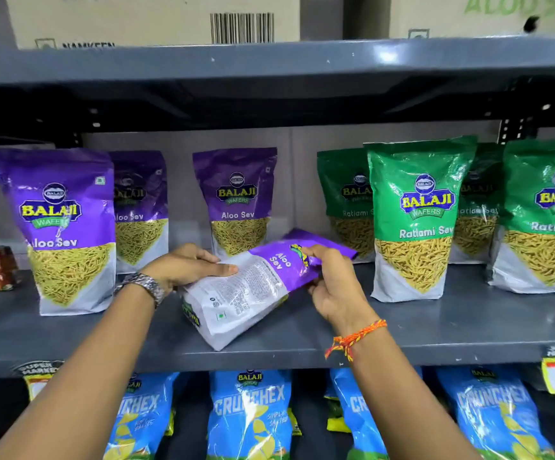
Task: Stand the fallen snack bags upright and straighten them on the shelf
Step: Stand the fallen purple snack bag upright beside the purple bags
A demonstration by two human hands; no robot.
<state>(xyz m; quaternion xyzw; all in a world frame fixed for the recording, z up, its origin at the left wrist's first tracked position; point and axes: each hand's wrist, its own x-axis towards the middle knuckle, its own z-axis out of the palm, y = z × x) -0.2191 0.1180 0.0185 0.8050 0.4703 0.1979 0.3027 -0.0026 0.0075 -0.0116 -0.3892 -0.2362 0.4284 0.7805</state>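
At centre frame, a purple Aloo Sev bag (253, 287) lies tilted on its back on the grey shelf (435, 327), printed rear panel facing up. The left hand (186, 267) grips its lower end, fingers curled over the far edge, partly hidden. The right hand (332, 283) pinches its purple top. Upright purple bags (67, 227) and green bags (412, 220) flank it; the rightmost is cut off.

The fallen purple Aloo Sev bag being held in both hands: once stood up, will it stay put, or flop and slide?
The fallen Aloo Sev bag probably flexes rather than staying stiff; its film looks creased. Its glossy surface may slip on the smooth metal shelf. Identical upright Aloo Sev bags stand unaided, so it should stay up.
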